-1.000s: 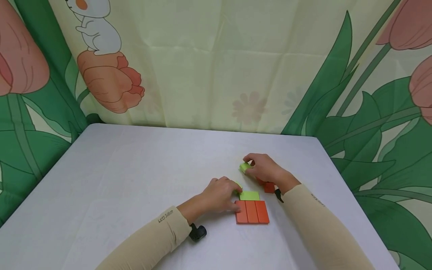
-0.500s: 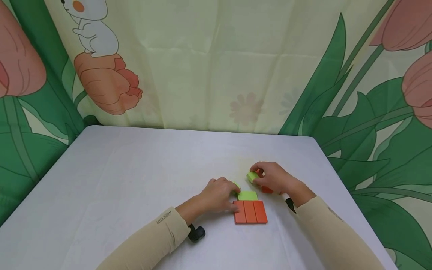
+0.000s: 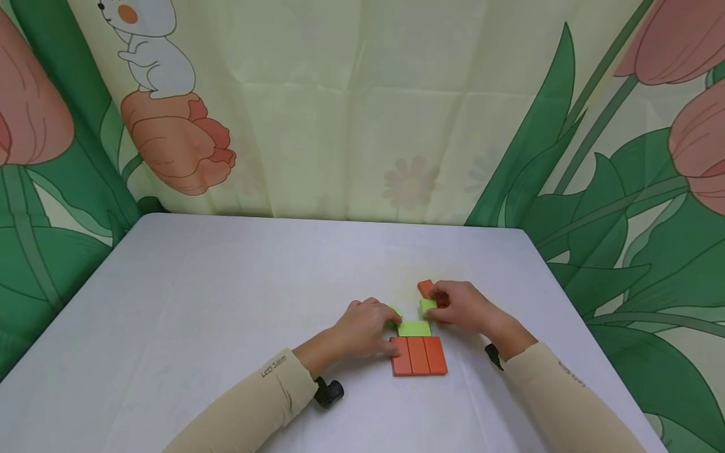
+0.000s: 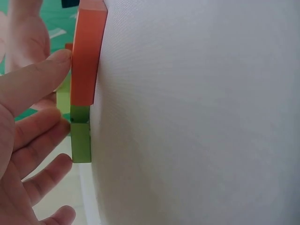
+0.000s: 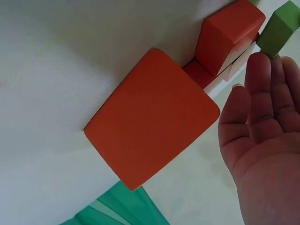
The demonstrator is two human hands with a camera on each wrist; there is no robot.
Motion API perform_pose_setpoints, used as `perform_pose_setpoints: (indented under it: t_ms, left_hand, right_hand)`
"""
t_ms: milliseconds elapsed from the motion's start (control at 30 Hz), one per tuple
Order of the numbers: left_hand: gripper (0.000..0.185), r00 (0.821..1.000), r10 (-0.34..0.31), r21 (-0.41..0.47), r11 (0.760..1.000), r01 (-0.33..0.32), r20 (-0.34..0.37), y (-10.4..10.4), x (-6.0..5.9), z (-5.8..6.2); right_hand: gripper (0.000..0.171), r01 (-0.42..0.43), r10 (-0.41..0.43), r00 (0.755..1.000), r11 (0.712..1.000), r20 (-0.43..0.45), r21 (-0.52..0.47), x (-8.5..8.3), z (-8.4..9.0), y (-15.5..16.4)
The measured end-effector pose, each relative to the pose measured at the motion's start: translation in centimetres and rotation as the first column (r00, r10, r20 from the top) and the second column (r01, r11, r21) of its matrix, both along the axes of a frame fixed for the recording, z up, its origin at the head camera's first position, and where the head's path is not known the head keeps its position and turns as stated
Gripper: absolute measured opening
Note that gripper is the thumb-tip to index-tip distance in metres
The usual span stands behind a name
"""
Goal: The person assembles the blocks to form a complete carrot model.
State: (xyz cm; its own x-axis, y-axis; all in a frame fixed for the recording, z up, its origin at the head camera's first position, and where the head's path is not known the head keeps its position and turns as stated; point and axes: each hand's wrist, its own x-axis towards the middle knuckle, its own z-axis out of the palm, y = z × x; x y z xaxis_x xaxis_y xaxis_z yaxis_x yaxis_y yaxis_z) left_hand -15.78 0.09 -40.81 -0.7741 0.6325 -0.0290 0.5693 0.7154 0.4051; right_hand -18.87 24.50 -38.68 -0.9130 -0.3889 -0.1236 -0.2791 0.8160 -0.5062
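Observation:
Three orange blocks (image 3: 419,356) lie side by side on the white table (image 3: 226,296), with a flat green piece (image 3: 415,328) touching their far edge. My left hand (image 3: 369,327) rests against the left side of this group, its thumb on the orange block (image 4: 86,61) and its fingers on the green pieces (image 4: 80,133). My right hand (image 3: 455,306) pinches a small green block (image 3: 427,305) just beyond the flat green piece. The right wrist view shows that green block (image 5: 281,27) at my fingertips.
Another orange block (image 3: 425,288) lies just behind the right hand. The right wrist view shows a wide flat orange block (image 5: 150,117) and a smaller orange block (image 5: 229,33) under the hand. A flower-printed curtain (image 3: 362,107) hangs behind the table.
My right hand has carried the small green block nearer, from the back right to just beyond the flat green piece. An orange block behind it has come into sight. The left hand has stayed put.

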Motion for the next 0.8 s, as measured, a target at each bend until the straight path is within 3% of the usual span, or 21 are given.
perform_pose_setpoints:
  t_ms: [367, 800]
  left_hand:
    - [0.049, 1.000, -0.001, 0.003, 1.000, 0.001, -0.008, 0.0, 0.0, 0.0]
    - [0.049, 1.000, 0.001, 0.019, 1.000, -0.001, -0.002, 0.0, 0.0, -0.1]
  right_hand:
    - [0.037, 0.026, -0.026, 1.000, 0.998, -0.006, 0.063, 0.8, 0.1, 0.0]
    - [0.030, 0.094, -0.094, 0.996, 0.994, -0.009, 0.058, 1.3, -0.4, 0.2]
